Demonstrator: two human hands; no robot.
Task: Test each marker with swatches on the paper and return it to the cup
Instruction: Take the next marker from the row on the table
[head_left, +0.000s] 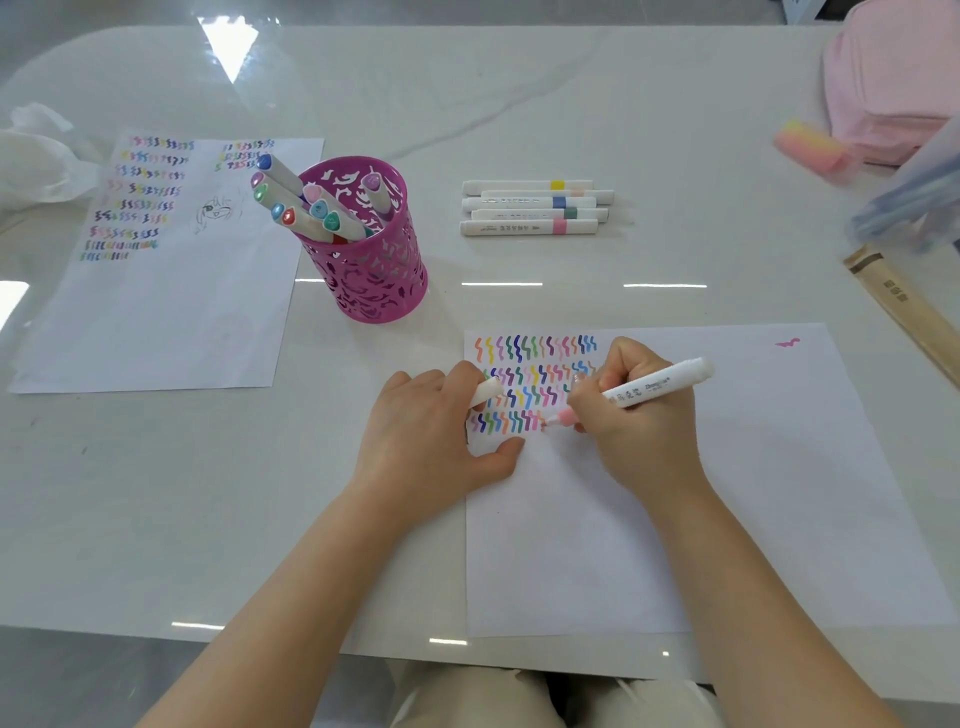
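Observation:
My right hand (641, 415) grips a white marker (657, 387) with a pink tip pressed to the paper (753, 467) at the end of the fourth row of wavy swatches (535, 382). My left hand (431, 431) rests on the paper's left edge and holds the marker's white cap (485, 391) in curled fingers. A magenta cut-out cup (374, 260) stands beyond on the table, with several capped markers (296, 202) leaning in it.
Several white markers (535, 208) lie in a group on the table behind the paper. A second sheet with swatches and a sketch (171, 260) lies left. A pink bag (893, 88), a pink roll (810, 148), a plastic case and a wooden box sit at the right edge.

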